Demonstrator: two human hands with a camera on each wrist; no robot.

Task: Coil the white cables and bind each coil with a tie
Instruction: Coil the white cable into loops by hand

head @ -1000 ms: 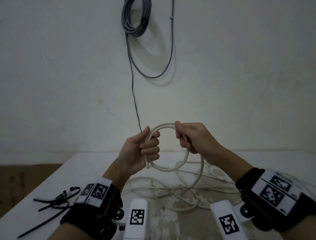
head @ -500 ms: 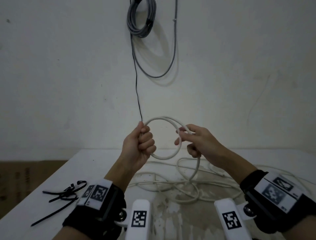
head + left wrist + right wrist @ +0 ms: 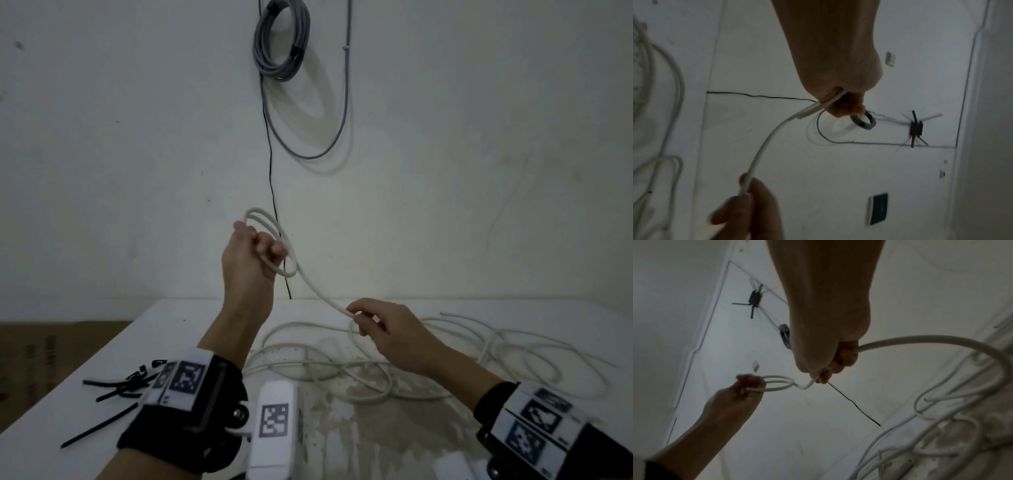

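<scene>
My left hand (image 3: 255, 248) is raised in front of the wall and grips a small coil of white cable (image 3: 274, 240), about two loops. From the coil a length of the same cable (image 3: 322, 294) slopes down to my right hand (image 3: 363, 320), which pinches it just above the table. In the left wrist view the cable (image 3: 766, 146) leaves my left hand (image 3: 838, 104) towards the right hand's fingers (image 3: 744, 203). The right wrist view shows the right hand (image 3: 824, 369) holding the cable and the coil (image 3: 777, 384). More loose white cable (image 3: 359, 373) lies tangled on the white table (image 3: 171, 329).
Several black ties (image 3: 116, 387) lie on the table at the left, near my left wrist. A grey cable coil (image 3: 281, 41) hangs on the wall above, with a thin black wire (image 3: 272, 188) running down. Brown cardboard (image 3: 51, 349) sits left of the table.
My left hand has risen and moved left with the coil. My right hand has slid down along the cable towards the table, so a straight length now stretches between them.
</scene>
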